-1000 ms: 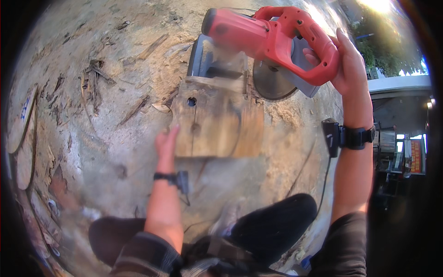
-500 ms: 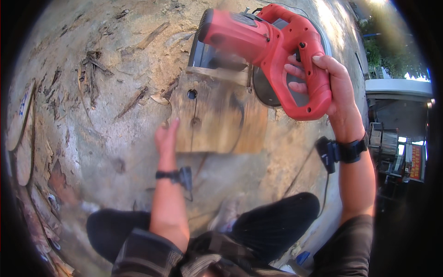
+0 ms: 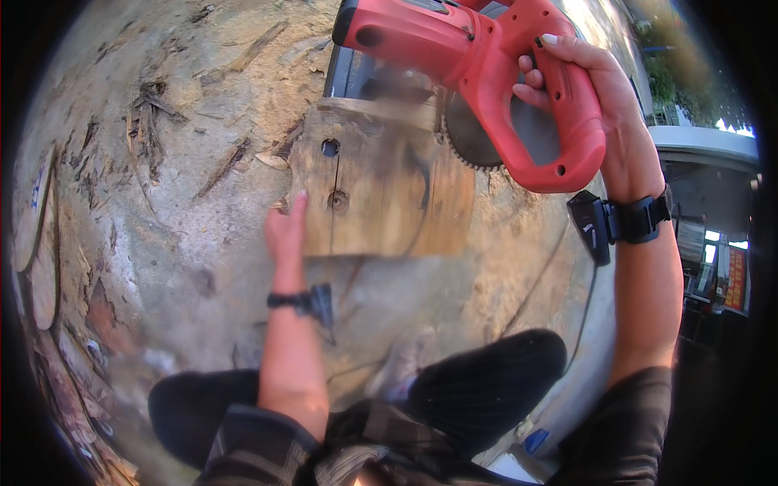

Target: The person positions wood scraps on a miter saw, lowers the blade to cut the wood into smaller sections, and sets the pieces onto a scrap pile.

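Observation:
My right hand is wrapped round the loop handle of a red miter saw at the upper right, its thumb up by the trigger. Below the saw's body shows part of its toothed round blade. A wooden board with two dark knots and a long crack lies in front of the saw, its right side near the blade. At the board's left edge my left hand grips it, thumb on top; the other fingers are mostly hidden. The saw's top runs out of view.
Bark strips and wood scraps litter the dusty ground on the left. Flat wood pieces lie at the far left. My knees are bent close below the board. A small blue object lies at the lower right.
The saw's handle and my right hand have shifted up and to the right, and the blade's toothed edge shows more clearly. My left hand stays at the board's left edge.

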A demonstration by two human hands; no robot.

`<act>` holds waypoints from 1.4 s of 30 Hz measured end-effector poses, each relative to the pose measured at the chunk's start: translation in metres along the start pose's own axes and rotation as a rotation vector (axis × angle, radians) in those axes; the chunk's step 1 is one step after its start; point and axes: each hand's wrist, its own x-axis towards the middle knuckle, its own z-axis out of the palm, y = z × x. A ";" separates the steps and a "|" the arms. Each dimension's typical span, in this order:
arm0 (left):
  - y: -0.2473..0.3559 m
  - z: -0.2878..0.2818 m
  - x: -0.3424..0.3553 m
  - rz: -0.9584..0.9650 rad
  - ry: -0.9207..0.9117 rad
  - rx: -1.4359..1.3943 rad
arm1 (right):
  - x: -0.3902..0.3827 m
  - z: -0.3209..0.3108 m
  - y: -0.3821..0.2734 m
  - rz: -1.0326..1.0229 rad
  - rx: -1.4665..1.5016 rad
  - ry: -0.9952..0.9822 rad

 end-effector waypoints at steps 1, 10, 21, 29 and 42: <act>-0.001 0.000 0.000 0.020 0.013 -0.018 | 0.001 0.000 0.000 0.006 -0.013 0.014; 0.011 -0.003 0.001 0.027 0.054 0.102 | 0.003 -0.005 -0.007 0.017 -0.110 0.072; 0.009 0.000 0.008 0.052 0.052 0.134 | -0.016 0.010 0.059 -0.159 -0.225 0.194; 0.010 0.006 0.007 0.021 0.065 0.179 | -0.018 0.007 0.071 -0.188 -0.228 0.190; 0.016 0.002 0.009 -0.041 0.019 0.223 | -0.022 0.005 0.100 -0.184 -0.290 0.161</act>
